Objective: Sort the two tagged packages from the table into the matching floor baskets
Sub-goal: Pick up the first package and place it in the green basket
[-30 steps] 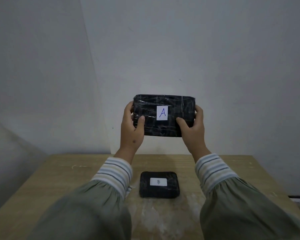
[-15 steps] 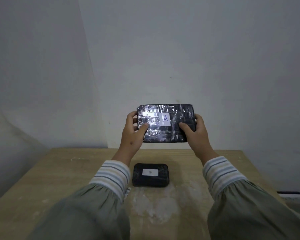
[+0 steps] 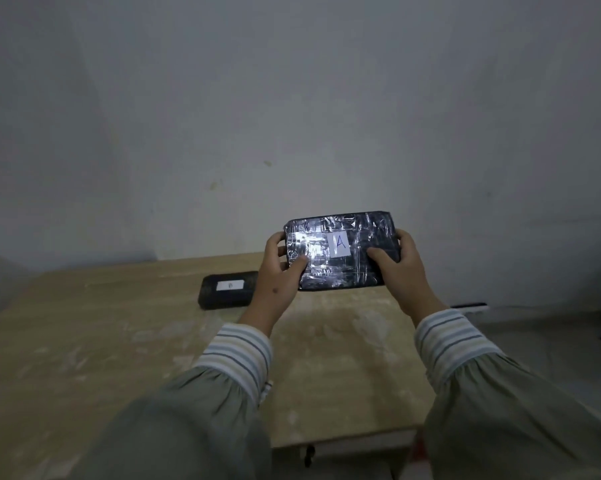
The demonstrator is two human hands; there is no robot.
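A black package wrapped in shiny tape, with a white tag marked A (image 3: 340, 251), is held up in the air over the table's right part. My left hand (image 3: 280, 271) grips its left end and my right hand (image 3: 401, 268) grips its right end. A smaller black package with a white tag (image 3: 228, 289) lies flat on the wooden table (image 3: 101, 341), to the left of my left hand. No floor basket is in view.
A plain grey wall stands right behind the table. The table's right edge and front right corner (image 3: 406, 434) show, with grey floor (image 3: 534, 334) beyond. A dark strip (image 3: 469, 305) lies low at the wall on the right.
The view has swung to the right, so the small package now sits left of my hands. Both hands have carried the A package rightward and lower, toward the table's right side.
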